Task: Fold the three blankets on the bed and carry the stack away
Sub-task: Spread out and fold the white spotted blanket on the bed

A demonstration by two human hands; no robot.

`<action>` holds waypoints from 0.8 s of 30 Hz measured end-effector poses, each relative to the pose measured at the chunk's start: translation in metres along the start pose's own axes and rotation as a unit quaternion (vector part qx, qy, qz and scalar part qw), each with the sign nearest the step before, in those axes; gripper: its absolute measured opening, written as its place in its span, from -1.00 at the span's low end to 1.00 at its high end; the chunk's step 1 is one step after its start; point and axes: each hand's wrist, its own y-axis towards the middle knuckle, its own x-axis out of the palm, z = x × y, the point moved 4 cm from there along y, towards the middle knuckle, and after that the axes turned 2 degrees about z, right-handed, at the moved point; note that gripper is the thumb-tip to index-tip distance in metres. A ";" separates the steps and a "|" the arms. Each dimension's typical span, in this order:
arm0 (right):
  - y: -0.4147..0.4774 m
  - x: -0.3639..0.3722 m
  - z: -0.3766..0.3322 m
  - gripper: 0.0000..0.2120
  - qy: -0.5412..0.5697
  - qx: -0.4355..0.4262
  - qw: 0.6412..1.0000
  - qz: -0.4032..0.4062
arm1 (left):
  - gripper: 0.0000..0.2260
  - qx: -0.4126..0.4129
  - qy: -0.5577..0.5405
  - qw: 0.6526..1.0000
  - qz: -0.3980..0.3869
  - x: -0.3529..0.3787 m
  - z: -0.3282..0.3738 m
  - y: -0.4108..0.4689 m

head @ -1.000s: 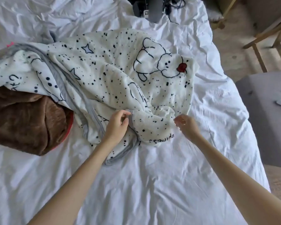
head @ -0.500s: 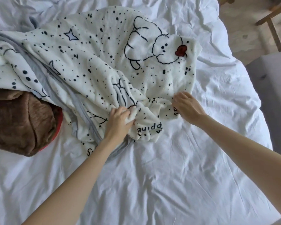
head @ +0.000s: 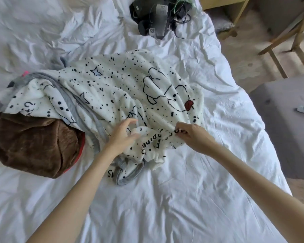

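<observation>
Rumpled white sheet (head: pixel 165 199) bears a spotted blanket (head: pixel 123 88), right hand (head: pixel 197 137) fingers pinching its edge, left hand (head: pixel 120 139) fingers spread.

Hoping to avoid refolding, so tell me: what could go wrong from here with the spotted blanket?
1. Only the right hand pinches the spotted blanket; the left hand has its fingers spread, so a lift may come up lopsided.
2. It drapes over the brown blanket, with grey fabric bunched beneath; pulling might drag them.
3. Spreading it could snag the cabled devices.
</observation>
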 end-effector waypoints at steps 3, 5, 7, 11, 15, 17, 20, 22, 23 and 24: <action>0.003 -0.021 -0.037 -0.87 0.030 -0.018 0.999 0.001 | -0.44 0.054 -0.066 0.988 -0.131 0.013 0.047 -0.019; 0.005 -0.033 -0.056 -0.86 0.055 -0.020 0.998 0.002 | -0.38 0.069 -0.025 0.987 -0.145 0.022 0.069 -0.028; 0.005 -0.050 -0.071 -0.83 0.090 -0.019 0.996 0.011 | -0.46 0.072 0.026 0.991 -0.109 0.025 0.078 -0.034; 0.000 -0.093 -0.083 -0.83 0.135 -0.019 0.989 0.054 | -0.73 0.056 -0.087 0.994 -0.037 0.000 0.081 -0.049; -0.011 -0.108 -0.089 -0.72 0.106 -0.012 0.994 -0.008 | -0.79 0.076 -0.119 0.990 0.016 -0.053 0.099 -0.054; -0.009 -0.105 -0.090 -0.69 0.034 0.012 0.999 -0.013 | -0.75 0.096 -0.133 0.986 0.038 -0.083 0.116 -0.055; -0.001 -0.102 -0.086 -0.72 -0.037 0.073 0.997 0.004 | -0.59 0.108 -0.175 0.976 0.071 -0.123 0.143 -0.061; 0.001 -0.101 -0.082 -0.72 -0.056 0.094 0.994 0.008 | -0.62 0.106 -0.204 0.969 0.091 -0.148 0.155 -0.066; 0.000 -0.100 -0.079 -0.74 -0.055 0.095 0.994 0.015 | -0.63 0.102 -0.218 0.965 0.103 -0.162 0.160 -0.071; -0.001 -0.099 -0.077 -0.75 -0.041 0.097 0.994 0.029 | -0.62 0.104 -0.233 0.961 0.110 -0.175 0.165 -0.076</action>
